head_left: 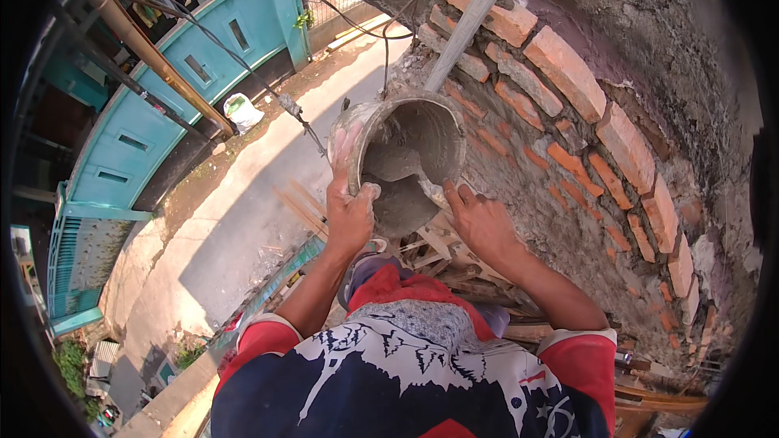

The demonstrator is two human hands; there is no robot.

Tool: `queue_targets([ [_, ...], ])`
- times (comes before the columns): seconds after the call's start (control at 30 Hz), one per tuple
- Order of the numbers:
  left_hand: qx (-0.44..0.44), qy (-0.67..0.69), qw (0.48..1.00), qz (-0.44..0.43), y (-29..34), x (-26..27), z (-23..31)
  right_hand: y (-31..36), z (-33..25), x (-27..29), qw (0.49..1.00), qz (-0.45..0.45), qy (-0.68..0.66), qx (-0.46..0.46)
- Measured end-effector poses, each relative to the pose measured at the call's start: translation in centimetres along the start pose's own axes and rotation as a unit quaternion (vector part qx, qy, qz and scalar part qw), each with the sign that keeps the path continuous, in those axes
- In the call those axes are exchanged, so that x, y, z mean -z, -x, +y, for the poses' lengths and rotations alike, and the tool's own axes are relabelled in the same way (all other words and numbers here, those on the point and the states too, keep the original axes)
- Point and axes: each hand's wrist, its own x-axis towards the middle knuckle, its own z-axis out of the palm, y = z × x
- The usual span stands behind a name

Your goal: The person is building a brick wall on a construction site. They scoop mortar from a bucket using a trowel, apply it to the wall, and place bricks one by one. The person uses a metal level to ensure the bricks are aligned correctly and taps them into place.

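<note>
The bucket (pixel 410 158) sits just above centre, tilted so its open mouth faces the person, grey mortar (pixel 398 186) pooled in its lower half. The left hand (pixel 349 211) is at its seven o'clock, fingers curled over the rim there, thumb inside on the wet mix, gripping the edge. The right hand (pixel 480 223) lies at the bucket's four o'clock, fingers spread and flat, fingertips touching the lower rim and outer wall; it steadies rather than clasps. Both forearms rise from six o'clock, out of red-cuffed sleeves on a dark printed shirt (pixel 414 381). At two to three o'clock of the bucket curves a brick wall (pixel 584 113), orange bricks in rough grey joints. A pale metal pole (pixel 475 12) runs from the bucket's twelve o'clock up to the top edge. Far below, at nine o'clock, lie a concrete lane (pixel 243 219), a teal house (pixel 162 113) and a white sack (pixel 242 111).
</note>
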Motion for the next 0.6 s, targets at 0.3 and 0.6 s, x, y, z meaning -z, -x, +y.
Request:
queue_targets([
  [0.3,-0.149,-0.119,0.98,-0.053,0.2,-2.0,5.3,-0.9,-0.5,0.9,0.981,-0.084,-0.136,-0.114],
  [0.6,-0.233,-0.173,0.937,-0.193,0.0,-0.8,6.2,2.0,-0.2,0.2,0.604,-0.274,-0.742,-0.099],
])
